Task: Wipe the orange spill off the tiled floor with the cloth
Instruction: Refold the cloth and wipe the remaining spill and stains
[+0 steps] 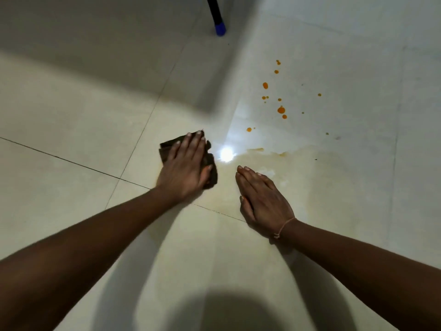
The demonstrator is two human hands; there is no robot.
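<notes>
Fingers straight, the left hand [188,163] presses the brown cloth [214,174] flat, and the orange drops [281,110] lie to its upper right, beyond the flat, empty right hand [262,199].

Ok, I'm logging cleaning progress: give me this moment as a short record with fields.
left hand: flat on the cloth, pressing it down
right hand: flat on the floor, holding nothing
cloth: dark brown, crumpled under the left hand
orange drops: unwiped, beyond the right hand
wet smear: pale film beside the right hand
black pole: blue tip, far edge
</notes>
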